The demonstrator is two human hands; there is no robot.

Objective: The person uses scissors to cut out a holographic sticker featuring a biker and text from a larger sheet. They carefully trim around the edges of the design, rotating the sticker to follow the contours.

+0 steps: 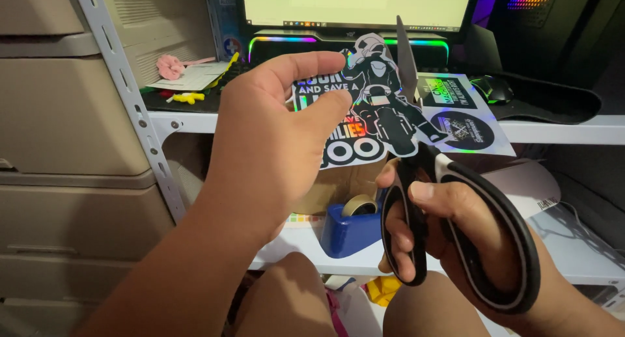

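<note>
My left hand point(273, 135) pinches the left edge of a holographic sticker sheet point(374, 109) printed with a black-and-white motorcycle rider and held up in front of me. My right hand point(433, 229) grips black-and-white scissors point(416, 181) through their handle loops. The blades are open, one pointing up along the rider's right side, cutting into the sheet. More round and square stickers point(459, 119) sit on the sheet's right part.
A blue tape dispenser point(351, 223) stands on the white shelf point(573, 246) below the sheet. A monitor point(358, 5), a lit keyboard strip and a black mouse point(491, 86) are on the upper shelf. Beige drawers point(71, 142) stand at left. My knees are below.
</note>
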